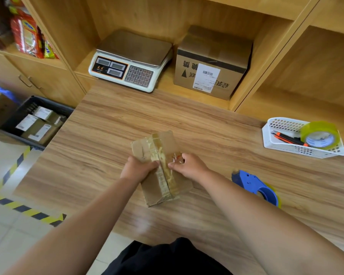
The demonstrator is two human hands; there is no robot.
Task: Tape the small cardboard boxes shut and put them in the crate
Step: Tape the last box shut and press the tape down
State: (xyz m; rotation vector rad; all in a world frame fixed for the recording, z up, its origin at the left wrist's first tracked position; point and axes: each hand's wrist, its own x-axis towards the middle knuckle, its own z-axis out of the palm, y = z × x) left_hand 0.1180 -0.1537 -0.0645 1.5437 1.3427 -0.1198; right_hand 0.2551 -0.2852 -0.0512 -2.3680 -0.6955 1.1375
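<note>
A small cardboard box [157,187] lies on the wooden table [99,147], a strip of clear tape running along its top seam. My left hand [137,165] grips the box on its left side. My right hand [189,165] pinches a crumpled end of clear tape [177,157] at the box's right side. The dark crate [26,110] stands on the floor to the left of the table and holds several labelled small boxes [38,126]. A blue tape dispenser [256,187] lies on the table to the right of my right forearm.
A white basket [282,141] at the table's right edge holds a roll of clear tape [320,133] and an orange utility knife [288,138]. A weighing scale [131,60] and a large labelled carton [211,64] sit in the shelf recess behind.
</note>
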